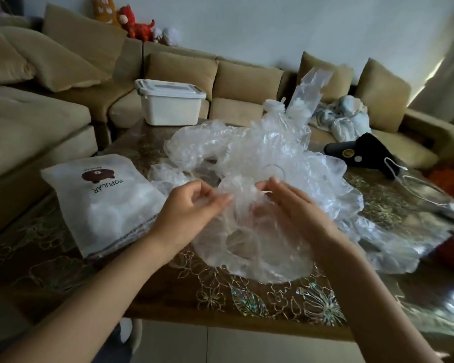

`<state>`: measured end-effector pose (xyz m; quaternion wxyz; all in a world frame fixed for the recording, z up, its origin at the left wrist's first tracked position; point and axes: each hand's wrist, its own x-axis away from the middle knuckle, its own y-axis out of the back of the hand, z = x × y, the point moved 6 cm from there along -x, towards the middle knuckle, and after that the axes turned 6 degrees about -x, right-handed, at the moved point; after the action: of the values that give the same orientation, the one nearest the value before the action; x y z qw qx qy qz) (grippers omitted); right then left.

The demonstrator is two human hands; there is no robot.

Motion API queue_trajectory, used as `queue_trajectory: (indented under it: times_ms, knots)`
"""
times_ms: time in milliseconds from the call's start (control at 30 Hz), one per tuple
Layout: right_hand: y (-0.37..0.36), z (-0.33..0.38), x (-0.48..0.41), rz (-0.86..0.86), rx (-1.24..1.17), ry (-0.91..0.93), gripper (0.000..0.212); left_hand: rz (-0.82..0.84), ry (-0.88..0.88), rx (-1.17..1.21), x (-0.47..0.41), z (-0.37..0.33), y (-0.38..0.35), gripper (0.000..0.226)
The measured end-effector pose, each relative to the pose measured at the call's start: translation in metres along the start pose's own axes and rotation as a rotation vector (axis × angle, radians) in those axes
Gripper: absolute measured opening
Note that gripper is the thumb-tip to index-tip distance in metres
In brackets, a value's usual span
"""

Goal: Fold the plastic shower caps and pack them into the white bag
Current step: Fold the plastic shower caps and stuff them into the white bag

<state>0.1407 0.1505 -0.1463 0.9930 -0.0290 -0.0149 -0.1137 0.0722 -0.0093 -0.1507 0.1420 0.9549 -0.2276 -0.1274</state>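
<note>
- Above the near middle of the table (220, 292), one clear plastic shower cap (249, 239) is held up by its gathered rim, and its loose lower part droops onto the patterned tabletop.
- The left hand (192, 208) pinches the rim between thumb and curled fingers — a closed grasp on the plastic.
- The right hand (296, 205) grips the same rim just beside it, fingertips pinching a fold. The two hands are close but not touching.
- Just behind and to the right, a crumpled pile of shower caps (247, 148) spreads over the table.
- To the left lies the white bag (108, 203), flat on the table, with a brown bear print and the word "POPULAR" — rounded white shapes show through it.
- At the far edge stands a white lidded storage box (168, 106). Right of it a clear plastic sleeve (307, 98) rises above the pile.
- A black corded object (359, 153) rests at the right.
- A tan sofa (244, 79) wraps around behind, with plush toys (131, 22) on its back and a cloth bundle (344, 116) on a seat.
</note>
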Motion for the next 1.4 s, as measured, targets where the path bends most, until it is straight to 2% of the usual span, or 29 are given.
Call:
queue_trajectory:
  times_ms: [67, 100, 167, 300, 367, 467, 500, 600, 634, 700, 801, 934, 1034, 1101, 1167, 1234, 1268, 1301, 1401]
  knots:
    - [0.008, -0.012, 0.002, 0.071, -0.024, -0.106, 0.058, -0.067, 0.117, 0.122, -0.003, 0.007, -0.003, 0.032]
    - [0.012, -0.016, 0.008, 0.106, -0.004, -0.129, 0.057, -0.098, 0.166, 0.151, -0.003, 0.009, -0.005, 0.033]
    - [0.017, -0.023, 0.016, 0.111, 0.035, -0.116, 0.038, -0.154, 0.232, 0.150, -0.003, 0.016, -0.004, 0.029]
    - [0.032, -0.038, 0.009, -0.049, 0.029, -0.096, 0.022, -0.218, 0.351, 0.084, -0.004, 0.036, 0.003, 0.031]
    - [0.037, -0.048, 0.000, -0.192, 0.066, -0.082, 0.013, -0.216, 0.393, -0.080, -0.002, 0.049, 0.006, 0.036]
    - [0.039, -0.060, -0.001, -0.400, 0.237, 0.013, 0.016, -0.203, 0.425, -0.237, 0.004, 0.070, 0.000, 0.037]
    - [0.036, -0.065, 0.000, -0.409, 0.231, 0.002, 0.024, -0.213, 0.430, -0.269, 0.006, 0.075, -0.003, 0.038]
    - [0.024, -0.083, 0.002, -0.295, 0.099, -0.145, 0.049, -0.266, 0.458, -0.292, 0.008, 0.083, -0.009, 0.034]
    - [0.022, -0.083, 0.003, -0.291, 0.174, -0.139, 0.047, -0.281, 0.468, -0.272, 0.008, 0.084, -0.011, 0.032]
    - [0.021, -0.077, 0.002, -0.380, 0.441, -0.023, 0.030, -0.311, 0.472, -0.288, 0.010, 0.085, -0.012, 0.029]
    - [0.018, -0.068, 0.005, -0.506, 0.618, 0.142, 0.010, -0.372, 0.420, -0.430, 0.014, 0.083, -0.008, 0.030]
    - [0.032, -0.063, 0.005, -0.552, 0.651, 0.197, 0.008, -0.362, 0.209, -0.705, 0.016, 0.074, -0.006, 0.032]
    - [0.034, -0.067, 0.005, -0.465, 0.803, 0.089, 0.026, -0.213, 0.179, -0.856, 0.021, 0.071, -0.007, 0.031]
    - [0.038, -0.066, 0.011, -0.415, 0.852, 0.018, 0.040, -0.137, 0.203, -1.012, 0.025, 0.064, -0.004, 0.041]
    - [0.037, -0.050, 0.021, -0.476, 0.899, 0.151, 0.038, -0.213, 0.115, -1.157, 0.026, 0.046, 0.003, 0.048]
    - [0.024, -0.033, 0.029, -0.532, 0.961, 0.364, 0.025, -0.306, -0.160, -1.128, 0.024, 0.025, -0.002, 0.037]
    - [0.012, -0.033, 0.029, -0.480, 0.959, 0.416, 0.022, -0.281, -0.304, -1.058, 0.024, 0.020, -0.010, 0.033]
    - [-0.002, -0.039, 0.027, -0.388, 0.949, 0.433, 0.022, -0.157, -0.358, -0.989, 0.021, 0.024, -0.021, 0.034]
    - [-0.026, -0.072, 0.017, -0.178, 1.102, 0.414, 0.036, 0.188, -0.261, -0.968, 0.017, 0.056, -0.051, 0.049]
